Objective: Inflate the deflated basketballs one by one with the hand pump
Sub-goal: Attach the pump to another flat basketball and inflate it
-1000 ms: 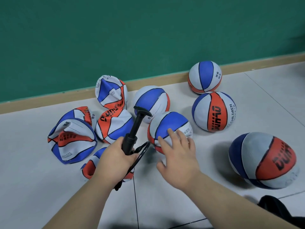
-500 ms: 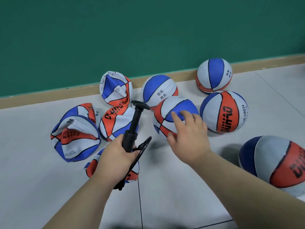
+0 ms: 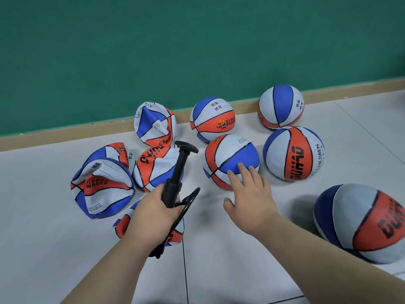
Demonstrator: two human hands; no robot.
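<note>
My left hand grips the barrel of a black hand pump, its T-handle pointing up and its black hose looping beside my fingers. My right hand is spread, straight fingertips touching the front of a round red, white and blue basketball. Several crumpled, deflated balls lie on the floor at left: one by the wall, one in the middle, a large one, and one partly hidden under my left hand.
Round balls stand at the back, back right, right and near right. A green wall with a wooden skirting closes the far side. Pale floor tiles stretch toward me.
The ball under my right hand has rolled away from me toward the wall, and my right hand followed it. The back ball has turned. My left hand and pump stayed put.
</note>
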